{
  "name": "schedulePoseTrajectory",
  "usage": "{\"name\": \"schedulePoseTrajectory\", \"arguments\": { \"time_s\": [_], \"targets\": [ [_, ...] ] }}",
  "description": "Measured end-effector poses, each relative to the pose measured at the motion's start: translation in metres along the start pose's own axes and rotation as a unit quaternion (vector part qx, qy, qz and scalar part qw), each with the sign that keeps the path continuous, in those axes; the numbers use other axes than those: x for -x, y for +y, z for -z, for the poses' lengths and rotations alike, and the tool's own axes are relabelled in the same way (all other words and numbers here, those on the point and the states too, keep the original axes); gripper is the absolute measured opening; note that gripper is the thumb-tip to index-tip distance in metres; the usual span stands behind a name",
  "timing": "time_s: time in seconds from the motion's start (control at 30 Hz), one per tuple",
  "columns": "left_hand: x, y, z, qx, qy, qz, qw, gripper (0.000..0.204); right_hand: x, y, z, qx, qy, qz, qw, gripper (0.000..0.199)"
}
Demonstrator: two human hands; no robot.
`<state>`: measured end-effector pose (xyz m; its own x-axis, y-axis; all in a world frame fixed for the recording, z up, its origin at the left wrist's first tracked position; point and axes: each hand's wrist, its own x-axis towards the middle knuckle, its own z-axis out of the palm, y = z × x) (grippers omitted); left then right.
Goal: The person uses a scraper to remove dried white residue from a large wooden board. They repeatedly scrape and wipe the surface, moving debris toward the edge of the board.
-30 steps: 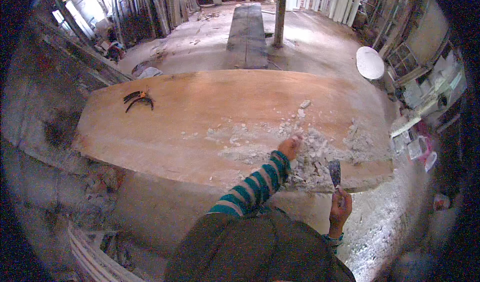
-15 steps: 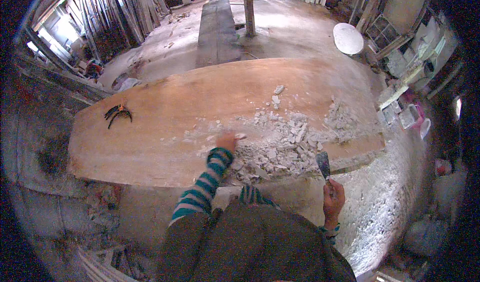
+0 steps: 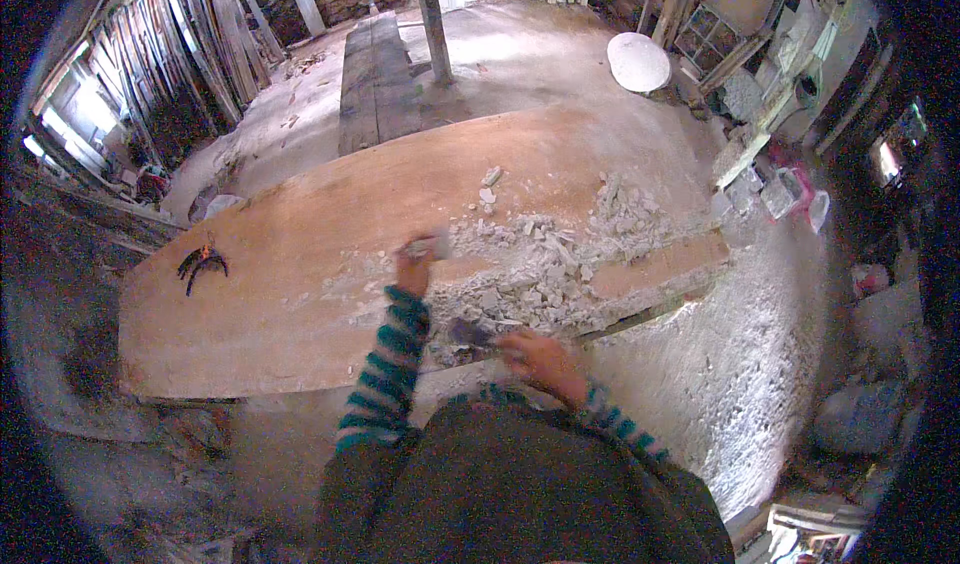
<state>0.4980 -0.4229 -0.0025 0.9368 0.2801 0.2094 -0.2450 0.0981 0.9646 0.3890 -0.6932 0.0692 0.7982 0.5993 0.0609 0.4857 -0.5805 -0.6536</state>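
- Reaching out at mid-frame, the left hand (image 3: 415, 264) rests on the slab (image 3: 300, 264), a long, smooth, tan wooden board with rounded ends that crosses the centre of the picture; the hand is closed around a small pale lump (image 3: 432, 247), blurred (probably a piece of the rubble).
- The right hand (image 3: 540, 356), just below centre, grips a scraper (image 3: 470, 332) whose dark flat blade points left at the slab's near edge; it too is blurred.
- Rubble (image 3: 545, 264) lies between and beyond the hands: chalky white, broken chunks and powder, rough and angular, spread over the slab's right half.
- Both sleeves (image 3: 385, 364) are knitted in teal and dark stripes.
- Pliers (image 3: 200, 262), dark with orange at the joint, lie on the slab's left end, well apart from the hands.
- A round white disc (image 3: 638, 61) sits on the dusty floor at upper right.
- Rough planks (image 3: 190, 44) lean at upper left.
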Motion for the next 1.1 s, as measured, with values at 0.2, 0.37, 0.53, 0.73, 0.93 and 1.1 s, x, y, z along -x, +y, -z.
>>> {"name": "schedulePoseTrajectory", "arguments": {
  "time_s": [0.2,0.37,0.53,0.73,0.93,1.1],
  "targets": [
    [0.085,0.071,0.098,-0.499,0.058,0.164,0.849,0.021,-0.098,-0.014,-0.081,0.091,-0.15,0.07,0.982,0.02],
    [0.15,0.007,0.041,-0.37,0.034,0.022,0.928,0.02,-0.114,0.06,-0.033,0.071,-0.132,0.108,0.983,0.023],
    [0.108,0.017,-0.064,-0.331,-0.062,0.129,0.933,0.022,-0.092,0.068,0.075,0.225,-0.201,-0.041,0.953,0.014],
    [0.068,-0.059,-0.087,-0.248,-0.037,0.076,0.965,0.029,-0.073,0.073,0.097,0.311,-0.152,-0.018,0.938,0.014],
    [0.076,0.023,-0.015,-0.267,-0.062,0.201,0.941,0.025,-0.041,0.02,0.111,0.288,0.055,-0.173,0.94,0.015],
    [0.096,0.045,0.004,-0.449,-0.107,0.168,0.871,0.023,-0.022,0.012,0.058,0.057,0.119,-0.139,0.982,0.02]
  ]
}}
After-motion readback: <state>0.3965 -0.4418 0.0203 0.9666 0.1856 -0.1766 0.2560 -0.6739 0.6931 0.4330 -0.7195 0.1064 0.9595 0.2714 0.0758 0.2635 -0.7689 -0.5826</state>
